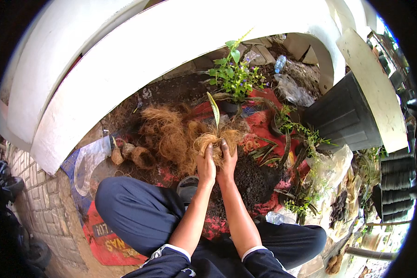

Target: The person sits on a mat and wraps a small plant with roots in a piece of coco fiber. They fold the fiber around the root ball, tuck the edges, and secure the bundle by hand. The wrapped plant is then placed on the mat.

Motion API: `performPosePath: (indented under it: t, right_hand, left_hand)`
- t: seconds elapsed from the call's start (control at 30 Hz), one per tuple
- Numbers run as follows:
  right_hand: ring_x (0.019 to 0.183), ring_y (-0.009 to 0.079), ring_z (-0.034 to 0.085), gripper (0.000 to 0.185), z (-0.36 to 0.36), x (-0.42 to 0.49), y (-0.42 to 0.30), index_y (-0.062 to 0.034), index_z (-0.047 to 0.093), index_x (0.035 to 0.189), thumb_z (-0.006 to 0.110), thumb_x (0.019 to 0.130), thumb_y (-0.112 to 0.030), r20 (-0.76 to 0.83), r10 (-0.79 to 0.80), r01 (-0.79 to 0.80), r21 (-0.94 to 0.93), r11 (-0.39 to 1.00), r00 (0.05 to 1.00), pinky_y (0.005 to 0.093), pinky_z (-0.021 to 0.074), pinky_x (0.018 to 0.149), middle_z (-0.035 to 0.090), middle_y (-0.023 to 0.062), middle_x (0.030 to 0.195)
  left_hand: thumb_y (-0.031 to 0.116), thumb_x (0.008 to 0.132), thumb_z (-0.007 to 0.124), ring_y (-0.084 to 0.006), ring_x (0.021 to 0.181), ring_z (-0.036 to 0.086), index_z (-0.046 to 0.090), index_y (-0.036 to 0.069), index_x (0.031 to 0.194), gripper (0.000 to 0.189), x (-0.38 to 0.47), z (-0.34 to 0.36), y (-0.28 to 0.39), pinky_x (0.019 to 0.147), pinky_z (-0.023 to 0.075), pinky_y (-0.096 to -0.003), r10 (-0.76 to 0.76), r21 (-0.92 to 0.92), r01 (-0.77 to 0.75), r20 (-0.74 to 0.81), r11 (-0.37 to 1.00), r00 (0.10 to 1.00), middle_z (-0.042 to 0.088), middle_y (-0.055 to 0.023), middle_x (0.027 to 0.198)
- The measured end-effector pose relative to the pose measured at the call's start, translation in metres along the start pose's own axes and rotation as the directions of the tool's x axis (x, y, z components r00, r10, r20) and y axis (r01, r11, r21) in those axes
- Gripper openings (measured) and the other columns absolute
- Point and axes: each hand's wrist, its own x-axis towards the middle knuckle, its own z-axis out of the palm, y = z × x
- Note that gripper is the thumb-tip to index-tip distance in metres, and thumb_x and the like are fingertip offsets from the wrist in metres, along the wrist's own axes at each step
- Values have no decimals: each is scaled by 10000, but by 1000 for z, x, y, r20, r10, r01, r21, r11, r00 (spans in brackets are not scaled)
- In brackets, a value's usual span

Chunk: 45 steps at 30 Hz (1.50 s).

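Note:
Both hands press a bundle of brown coconut fibre (205, 139) between them, thumbs on top. My left hand (206, 166) grips its left side and my right hand (227, 160) its right. From the bundle a single pale-edged green leaf (214, 108) stands upright; its base is hidden in the fibre. A large heap of loose coconut fibre (168, 135) lies just left of my hands. Farther left sit a hollow fibre ball (143, 157) and two smaller wrapped fibre balls, one of them a ball with a short shoot (117, 156). Dark soil (255, 179) is spread right of my forearms.
A red printed sheet (97, 239) covers the ground under me. Beyond the hands stands a flowering potted plant (234, 71). At right are a large black pot (347, 114), clear plastic bags (330, 170) and a plastic bottle (275, 218). A white curved wall (180, 38) arches across the far side.

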Motion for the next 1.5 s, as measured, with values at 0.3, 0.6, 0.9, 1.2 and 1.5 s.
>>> performPosePath:
  t: [0.3,0.6,0.9,1.2,1.5]
  right_hand:
    - [1072,280,562,646,15,25,26,-14,333,1399,663,851,-105,-223,75,-21,235,972,972,398,523,838,494,164,1274]
    - [1037,307,572,415,28,65,23,-83,391,1338,419,984,-296,-228,237,-144,362,921,944,487,549,805,502,138,1218]
    - [1003,279,566,432,28,63,9,-96,475,1248,363,980,-416,81,278,-268,608,747,957,452,526,811,544,105,1132]
    - [935,288,607,521,70,26,7,-30,533,1190,476,919,-472,344,364,-501,574,648,866,449,526,800,609,139,1081]
    - [1328,262,360,649,74,9,2,-23,411,1388,575,887,-401,509,154,-160,-33,987,847,376,249,1108,406,151,1420]
  left_hand:
    - [416,910,617,-107,564,413,540,-117,1031,552,32,-26,-8,501,375,-319,-61,-139,10,-368,990,928,468,-10,695]
    - [404,934,582,-103,516,396,506,-20,991,435,55,-53,16,462,405,-297,10,-301,-281,-666,911,746,434,-17,688]
    - [83,918,586,-243,1233,459,287,21,1412,581,94,-93,-5,1020,374,-377,288,92,-285,-547,954,786,417,-147,1384]
    - [672,784,588,-376,1415,126,97,54,1491,1060,58,-65,14,1119,132,-546,774,622,-579,-69,527,630,101,-253,1524]
    - [281,874,677,-272,1234,463,256,-34,1414,753,59,-56,7,1014,403,-382,305,-25,-324,-273,946,912,404,-195,1387]
